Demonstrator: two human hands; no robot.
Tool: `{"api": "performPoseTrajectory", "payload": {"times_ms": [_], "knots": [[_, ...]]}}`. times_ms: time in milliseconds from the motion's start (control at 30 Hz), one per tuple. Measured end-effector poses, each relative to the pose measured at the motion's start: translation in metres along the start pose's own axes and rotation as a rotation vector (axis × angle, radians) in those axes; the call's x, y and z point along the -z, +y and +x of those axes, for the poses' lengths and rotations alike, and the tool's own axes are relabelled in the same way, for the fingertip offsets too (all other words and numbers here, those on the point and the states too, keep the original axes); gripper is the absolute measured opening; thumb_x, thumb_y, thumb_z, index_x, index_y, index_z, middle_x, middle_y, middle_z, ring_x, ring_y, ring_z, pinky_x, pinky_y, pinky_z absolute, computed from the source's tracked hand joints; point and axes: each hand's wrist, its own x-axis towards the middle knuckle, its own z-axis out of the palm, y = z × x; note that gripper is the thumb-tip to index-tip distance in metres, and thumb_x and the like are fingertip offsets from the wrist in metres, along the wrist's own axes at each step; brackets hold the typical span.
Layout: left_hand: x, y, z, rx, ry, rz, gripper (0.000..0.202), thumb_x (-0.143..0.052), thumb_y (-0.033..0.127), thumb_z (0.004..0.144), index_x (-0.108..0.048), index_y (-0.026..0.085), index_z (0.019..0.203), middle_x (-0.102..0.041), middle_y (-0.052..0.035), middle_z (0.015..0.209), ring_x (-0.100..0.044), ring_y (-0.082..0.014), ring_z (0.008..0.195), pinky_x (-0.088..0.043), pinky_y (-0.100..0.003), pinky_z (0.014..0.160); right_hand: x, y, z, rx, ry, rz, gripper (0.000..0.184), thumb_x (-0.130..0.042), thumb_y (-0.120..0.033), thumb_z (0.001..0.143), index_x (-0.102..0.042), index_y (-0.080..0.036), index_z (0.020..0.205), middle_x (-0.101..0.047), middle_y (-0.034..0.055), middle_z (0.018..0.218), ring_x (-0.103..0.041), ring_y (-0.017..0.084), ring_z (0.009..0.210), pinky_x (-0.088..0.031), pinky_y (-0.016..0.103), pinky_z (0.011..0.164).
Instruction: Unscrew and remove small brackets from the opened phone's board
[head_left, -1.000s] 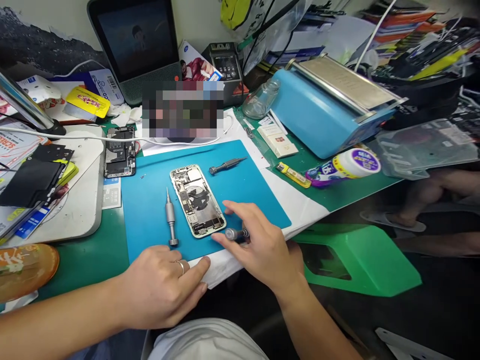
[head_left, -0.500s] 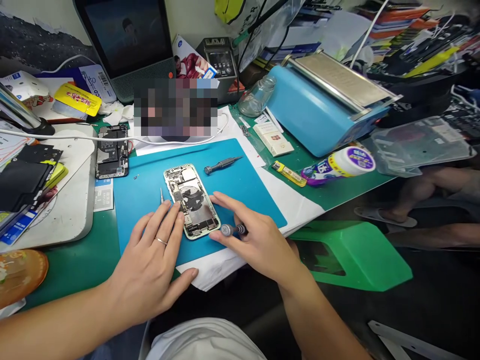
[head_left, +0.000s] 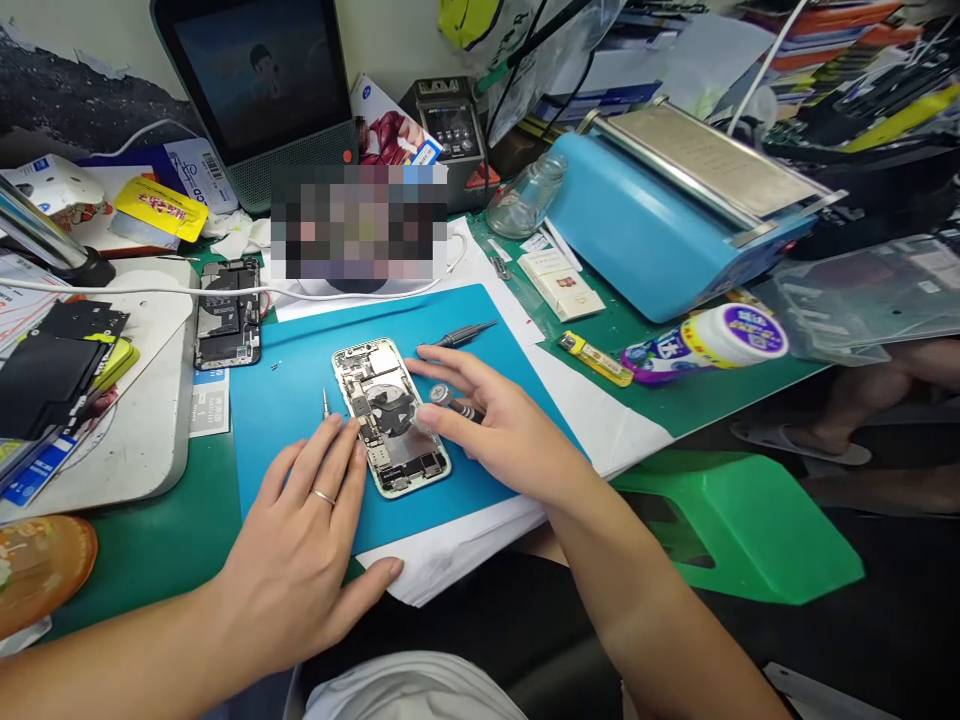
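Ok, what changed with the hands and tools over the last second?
The left hand moved forward and flattened beside the opened phone, now hiding most of the left screwdriver. The right hand moved farther up the phone's right edge, still holding the gray tool. Phone and far screwdriver stayed on the blue mat.

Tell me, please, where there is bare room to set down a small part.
The blue mat is bare behind the opened phone, and between the tiny bits and the left hand. The green tabletop is bare between the mat and the white slab. It is crowded beside the phone, where the right hand holds a screwdriver.
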Motion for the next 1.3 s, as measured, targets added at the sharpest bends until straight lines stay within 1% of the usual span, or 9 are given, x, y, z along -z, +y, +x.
{"api": "performPoseTrajectory", "payload": {"times_ms": [167,467,633,733,867,967,1100,1200,1300], "knots": [[-0.001,0.0,0.0,-0.003,-0.012,-0.017,0.074,-0.049,0.054,0.099,-0.052,-0.006,0.143,-0.046,-0.0288,0.154,-0.033,-0.0439,0.148,-0.027,-0.051,0.115,0.0,-0.002,0.003,-0.011,0.024,0.04,0.052,-0.065,-0.041,0.095,-0.053,-0.024,0.143,-0.062,0.0128,0.144,-0.069,0.027,0.116,-0.065,0.04,0.083],[-0.002,0.0,-0.001,-0.008,-0.019,-0.02,0.077,-0.049,0.055,0.099,-0.046,-0.007,0.146,-0.042,-0.0307,0.156,-0.027,-0.0443,0.152,-0.023,-0.053,0.119,0.002,0.01,0.003,0.045,0.043,0.005,0.041,-0.065,-0.042,0.096,-0.061,-0.028,0.134,-0.065,0.0067,0.14,-0.062,0.025,0.131,-0.055,0.044,0.106],[0.0,0.0,0.0,-0.025,-0.034,-0.021,0.078,-0.052,0.053,0.098,-0.044,-0.009,0.146,-0.041,-0.0321,0.156,-0.029,-0.0468,0.15,-0.026,-0.053,0.117,0.004,0.009,0.001,0.085,0.067,-0.102,0.033,-0.057,-0.043,0.101,-0.065,-0.029,0.13,-0.068,0.0046,0.137,-0.062,0.025,0.129,-0.055,0.042,0.103],[0.0,0.0,0.0,-0.016,-0.041,-0.019,0.078,-0.051,0.053,0.099,-0.043,-0.008,0.147,-0.04,-0.0313,0.157,-0.029,-0.047,0.15,-0.026,-0.054,0.118,0.005,0.002,-0.008,0.114,0.078,-0.185,0.032,-0.056,-0.04,0.102,-0.063,-0.03,0.131,-0.07,0.0031,0.131,-0.068,0.021,0.115,-0.058,0.034,0.09],[-0.001,-0.001,-0.001,-0.038,-0.029,0.009,0.079,-0.049,0.055,0.1,-0.042,-0.007,0.148,-0.041,-0.0314,0.157,-0.031,-0.046,0.149,-0.029,-0.053,0.117,0.019,-0.007,-0.017,0.253,0.141,-0.464,0.023,-0.058,-0.04,0.1,-0.062,-0.023,0.116,-0.069,0.0036,0.102,-0.064,0.017,0.078,-0.051,0.029,0.066],[-0.001,-0.002,-0.001,-0.049,-0.025,0.033,0.081,-0.047,0.057,0.1,-0.04,-0.008,0.149,-0.04,-0.0317,0.157,-0.032,-0.046,0.149,-0.031,-0.053,0.117,0.035,-0.001,-0.009,0.362,0.12,-0.683,0.023,-0.045,-0.04,0.106,-0.057,-0.021,0.105,-0.065,0.006,0.097,-0.062,0.021,0.085,-0.047,0.033,0.073],[0.001,0.0,-0.001,-0.067,-0.003,0.072,0.078,-0.047,0.055,0.101,-0.039,-0.004,0.151,-0.04,-0.029,0.159,-0.034,-0.0457,0.148,-0.032,-0.053,0.114,0.049,0.019,0.011,0.545,-0.057,-0.948,0.032,-0.038,-0.041,0.108,-0.056,-0.02,0.092,-0.06,0.007,0.092,-0.055,0.023,0.083,-0.042,0.038,0.076],[0.005,0.003,-0.001,-0.083,0.005,0.051,0.068,-0.047,0.051,0.102,-0.042,0.005,0.153,-0.04,-0.0224,0.161,-0.038,-0.0419,0.146,-0.033,-0.051,0.111,0.05,0.028,0.019,0.649,-0.061,-1.0,0.033,-0.038,-0.039,0.108,-0.056,-0.02,0.09,-0.059,0.0074,0.09,-0.052,0.024,0.082,-0.039,0.038,0.074],[0.007,0.005,-0.002,-0.101,-0.002,0.029,0.06,-0.047,0.045,0.103,-0.046,0.007,0.151,-0.046,-0.0204,0.157,-0.044,-0.0385,0.141,-0.037,-0.048,0.105,0.047,0.031,0.02,0.71,-0.036,-0.967,0.029,-0.039,-0.035,0.107,-0.057,-0.019,0.091,-0.061,0.0087,0.095,-0.052,0.024,0.084,-0.04,0.039,0.076]]}}
